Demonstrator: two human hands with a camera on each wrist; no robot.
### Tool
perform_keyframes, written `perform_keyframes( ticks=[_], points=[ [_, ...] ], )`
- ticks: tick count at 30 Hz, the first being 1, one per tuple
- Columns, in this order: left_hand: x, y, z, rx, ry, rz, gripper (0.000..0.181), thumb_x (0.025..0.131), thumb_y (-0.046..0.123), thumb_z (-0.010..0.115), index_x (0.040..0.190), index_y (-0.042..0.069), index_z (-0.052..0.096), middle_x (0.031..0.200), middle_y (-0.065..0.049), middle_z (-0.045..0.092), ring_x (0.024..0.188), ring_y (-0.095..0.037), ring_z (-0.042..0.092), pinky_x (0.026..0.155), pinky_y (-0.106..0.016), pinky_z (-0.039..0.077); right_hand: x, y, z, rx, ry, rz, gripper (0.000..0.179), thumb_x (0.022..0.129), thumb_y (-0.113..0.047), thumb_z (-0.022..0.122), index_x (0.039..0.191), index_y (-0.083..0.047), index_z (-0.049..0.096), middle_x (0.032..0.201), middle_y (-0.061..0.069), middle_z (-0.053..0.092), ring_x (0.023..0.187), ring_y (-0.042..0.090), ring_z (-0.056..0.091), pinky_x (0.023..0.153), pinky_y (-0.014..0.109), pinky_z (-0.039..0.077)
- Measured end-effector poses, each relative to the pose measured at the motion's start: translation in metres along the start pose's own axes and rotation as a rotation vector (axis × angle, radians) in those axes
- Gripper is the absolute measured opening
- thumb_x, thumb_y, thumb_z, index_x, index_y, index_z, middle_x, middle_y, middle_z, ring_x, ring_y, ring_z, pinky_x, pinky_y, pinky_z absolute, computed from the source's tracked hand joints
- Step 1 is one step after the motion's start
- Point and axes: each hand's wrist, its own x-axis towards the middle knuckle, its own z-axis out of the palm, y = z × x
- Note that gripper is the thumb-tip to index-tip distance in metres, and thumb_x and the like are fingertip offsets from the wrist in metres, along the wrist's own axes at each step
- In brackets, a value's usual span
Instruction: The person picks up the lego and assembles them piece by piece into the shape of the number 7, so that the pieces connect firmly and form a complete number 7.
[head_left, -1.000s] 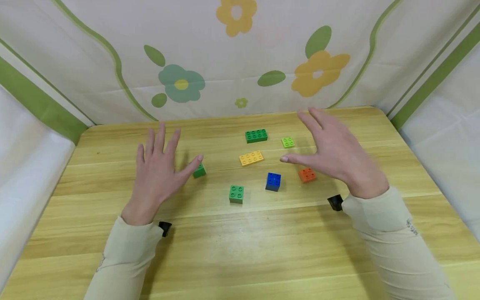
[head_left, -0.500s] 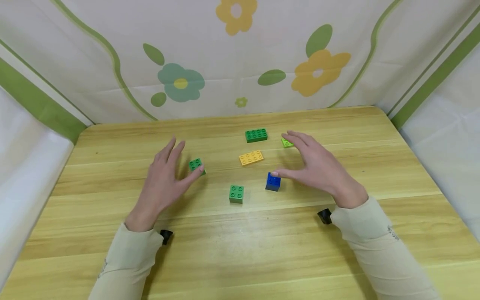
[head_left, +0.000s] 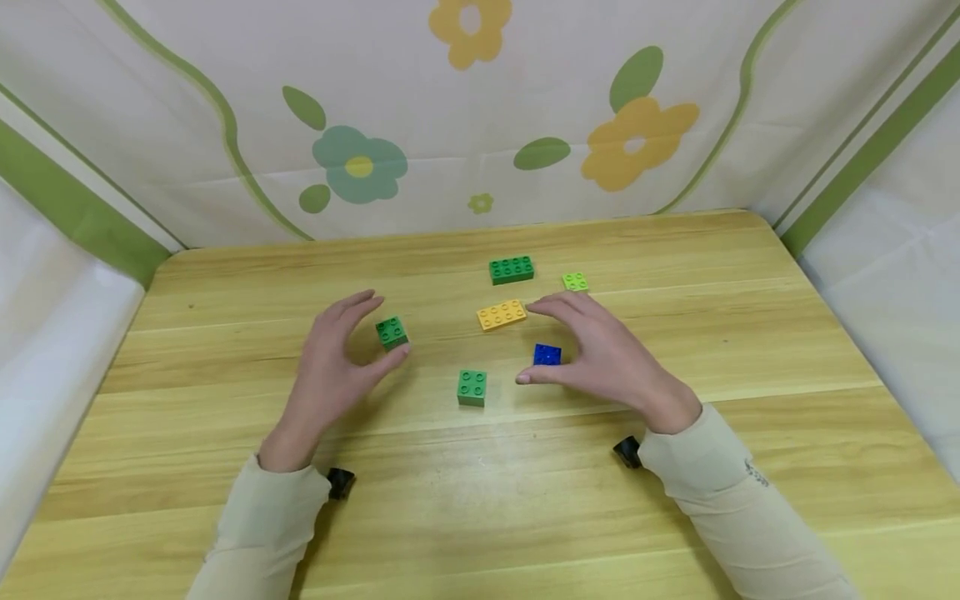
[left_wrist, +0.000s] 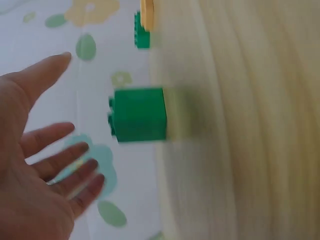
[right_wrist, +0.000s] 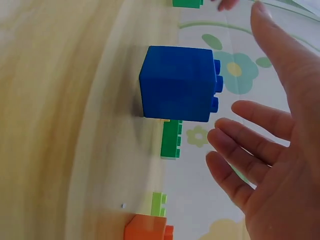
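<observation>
My left hand [head_left: 333,367] hovers beside a dark green square brick [head_left: 392,332], thumb and fingers spread apart on either side of it. The left wrist view shows that green brick [left_wrist: 140,115] standing on the table, apart from the palm and fingers. Over a blue square brick [head_left: 547,355] hangs my right hand [head_left: 611,358], its thumb in front and fingers behind. Seen from the right wrist, the blue brick [right_wrist: 177,84] rests on the table with a gap to the fingertips. Neither hand holds anything.
A lighter green square brick [head_left: 472,388] lies between the hands. Behind it are a yellow brick [head_left: 502,315], a long green brick [head_left: 512,269] and a lime brick [head_left: 575,282]. An orange brick [right_wrist: 145,228] is hidden by the right hand in the head view. A flowered curtain [head_left: 435,125] stands behind.
My right hand has moved left and toward me, from beyond the orange brick to above the blue one. The left hand has lowered, drawing its fingers in beside the dark green brick.
</observation>
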Motion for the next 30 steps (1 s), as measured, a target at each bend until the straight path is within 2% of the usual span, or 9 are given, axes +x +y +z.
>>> perform_keyframes(
  ticks=[3, 5, 7, 9, 12, 15, 21, 30],
  points=[
    [-0.003, 0.009, 0.010, -0.035, 0.046, 0.164, 0.065, 0.082, 0.013, 0.095, 0.138, -0.004, 0.068, 0.147, -0.023, 0.064, 0.140, -0.044, 0.055, 0.118, -0.062, 0.045, -0.001, 0.000, 0.001, -0.003, -0.004, 0.000, 0.087, 0.077, -0.058, 0.094, 0.145, -0.012, 0.064, 0.146, 0.005, 0.063, 0.136, 0.028, 0.059, 0.116, 0.054, 0.051],
    [-0.006, 0.018, 0.016, -0.061, 0.019, 0.229, 0.062, 0.079, 0.012, 0.097, 0.133, -0.003, 0.071, 0.141, -0.020, 0.069, 0.134, -0.041, 0.060, 0.113, -0.058, 0.051, -0.003, 0.001, 0.002, 0.003, -0.016, 0.005, 0.081, 0.078, -0.055, 0.095, 0.141, -0.012, 0.067, 0.140, 0.005, 0.066, 0.128, 0.026, 0.061, 0.111, 0.052, 0.054],
    [-0.009, 0.026, 0.022, -0.089, -0.042, 0.258, 0.059, 0.078, 0.012, 0.098, 0.130, -0.001, 0.073, 0.135, -0.018, 0.073, 0.124, -0.038, 0.066, 0.106, -0.055, 0.057, -0.004, 0.002, 0.003, 0.015, -0.032, 0.017, 0.074, 0.080, -0.051, 0.095, 0.138, -0.013, 0.069, 0.135, 0.004, 0.068, 0.123, 0.025, 0.063, 0.106, 0.051, 0.056],
    [-0.012, 0.033, 0.028, -0.118, -0.130, 0.248, 0.057, 0.079, 0.014, 0.097, 0.130, 0.001, 0.074, 0.132, -0.016, 0.074, 0.117, -0.034, 0.070, 0.099, -0.051, 0.061, -0.005, 0.004, 0.004, 0.021, -0.044, 0.026, 0.067, 0.081, -0.046, 0.095, 0.135, -0.013, 0.070, 0.132, 0.002, 0.068, 0.119, 0.024, 0.064, 0.103, 0.049, 0.057],
    [-0.014, 0.040, 0.036, -0.142, -0.260, 0.189, 0.058, 0.083, 0.017, 0.096, 0.133, 0.002, 0.072, 0.130, -0.013, 0.075, 0.108, -0.029, 0.072, 0.093, -0.046, 0.065, -0.007, 0.008, 0.005, 0.035, -0.054, 0.035, 0.060, 0.082, -0.036, 0.095, 0.132, -0.013, 0.070, 0.128, 0.001, 0.069, 0.115, 0.023, 0.065, 0.098, 0.046, 0.057],
    [-0.016, 0.043, 0.042, -0.137, -0.337, 0.118, 0.059, 0.085, 0.016, 0.094, 0.137, 0.003, 0.070, 0.129, -0.009, 0.074, 0.107, -0.023, 0.072, 0.095, -0.042, 0.064, -0.009, 0.011, 0.007, 0.065, -0.059, 0.041, 0.055, 0.082, -0.028, 0.095, 0.130, -0.014, 0.070, 0.125, -0.001, 0.070, 0.109, 0.021, 0.066, 0.093, 0.041, 0.057],
    [-0.017, 0.044, 0.048, -0.147, -0.362, 0.027, 0.057, 0.085, 0.007, 0.092, 0.137, 0.003, 0.069, 0.124, -0.008, 0.073, 0.104, -0.021, 0.075, 0.093, -0.039, 0.065, -0.011, 0.016, 0.009, 0.121, -0.057, 0.040, 0.046, 0.085, -0.020, 0.093, 0.125, -0.015, 0.072, 0.120, -0.001, 0.071, 0.102, 0.019, 0.066, 0.089, 0.039, 0.058],
    [-0.016, 0.043, 0.050, -0.189, -0.359, -0.014, 0.050, 0.087, 0.000, 0.087, 0.134, 0.001, 0.070, 0.127, -0.011, 0.073, 0.112, -0.026, 0.073, 0.094, -0.040, 0.065, -0.013, 0.021, 0.009, 0.133, -0.046, 0.021, 0.037, 0.088, -0.011, 0.088, 0.122, -0.011, 0.073, 0.117, 0.003, 0.075, 0.099, 0.020, 0.068, 0.088, 0.039, 0.060]
  ],
)
